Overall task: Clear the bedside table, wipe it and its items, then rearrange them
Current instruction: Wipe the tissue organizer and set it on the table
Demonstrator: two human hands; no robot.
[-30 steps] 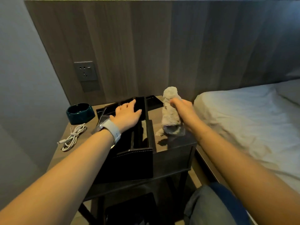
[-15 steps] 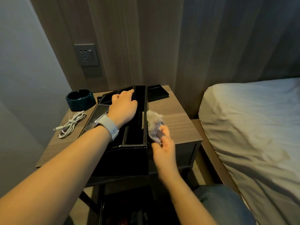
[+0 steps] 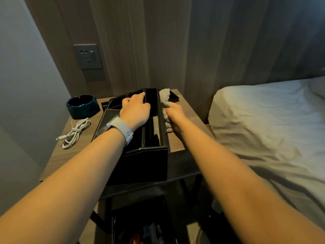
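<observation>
A black leather organiser box [image 3: 146, 164] with several compartments stands on the wooden bedside table [image 3: 177, 143]. My left hand [image 3: 135, 110], with a pale watch strap on the wrist, rests on top of the box and grips an inner divider near its far end. My right hand [image 3: 175, 111] holds a crumpled beige cloth [image 3: 165, 100] pressed against the box's right outer wall, near the far end. A dark teal ashtray [image 3: 81, 106] and a coiled white cable [image 3: 75, 132] lie on the table's left side.
A small black tray [image 3: 174, 97] sits at the table's back right corner. A wall socket [image 3: 88, 56] is on the wood panel behind. The bed [image 3: 263, 124] with white sheets runs close along the right. A dark bin [image 3: 140, 226] stands under the table.
My right hand moved the cloth down from above the table to the box's near right side, then slid it along the wall to the far end. My left hand stayed on the box.
</observation>
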